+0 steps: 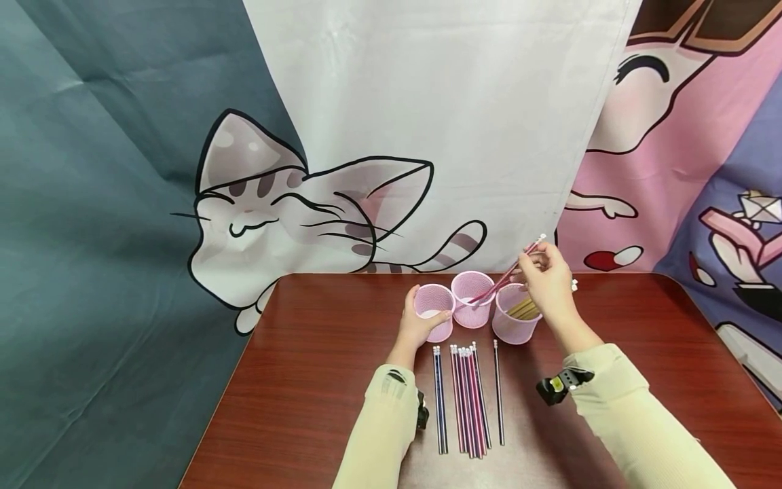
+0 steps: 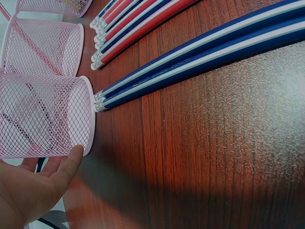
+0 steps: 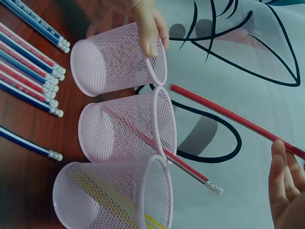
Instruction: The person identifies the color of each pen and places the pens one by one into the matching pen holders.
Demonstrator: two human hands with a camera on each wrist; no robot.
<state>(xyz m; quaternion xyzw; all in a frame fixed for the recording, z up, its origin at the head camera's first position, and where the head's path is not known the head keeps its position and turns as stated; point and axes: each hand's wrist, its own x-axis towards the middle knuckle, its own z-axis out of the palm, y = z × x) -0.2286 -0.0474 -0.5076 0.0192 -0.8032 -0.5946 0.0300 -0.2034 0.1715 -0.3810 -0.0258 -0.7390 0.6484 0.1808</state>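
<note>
My left hand point(image 1: 414, 327) holds the leftmost pink mesh pencil cup point(image 1: 441, 331), fingers round its outer side and thumb at the rim. Nothing shows inside that cup. Raised above the cups, my right hand point(image 1: 548, 282) pinches a red pencil point(image 3: 228, 113) near its upper end. This pencil slants, its lower end close to the rims of the left and middle cups in the right wrist view. The middle pink cup point(image 1: 473, 318) contains another red pencil point(image 3: 188, 167), leaning out over the rim. Several yellow pencils point(image 1: 523, 310) stand in the right pink cup point(image 1: 512, 333).
In front of the cups, a row of red and blue pencils point(image 1: 469, 401) lies on the brown table point(image 1: 318, 367). A blue pair point(image 1: 440, 401) lies left of it, one dark pencil point(image 1: 498, 394) right. A cartoon-printed cloth point(image 1: 452, 136) hangs behind the table.
</note>
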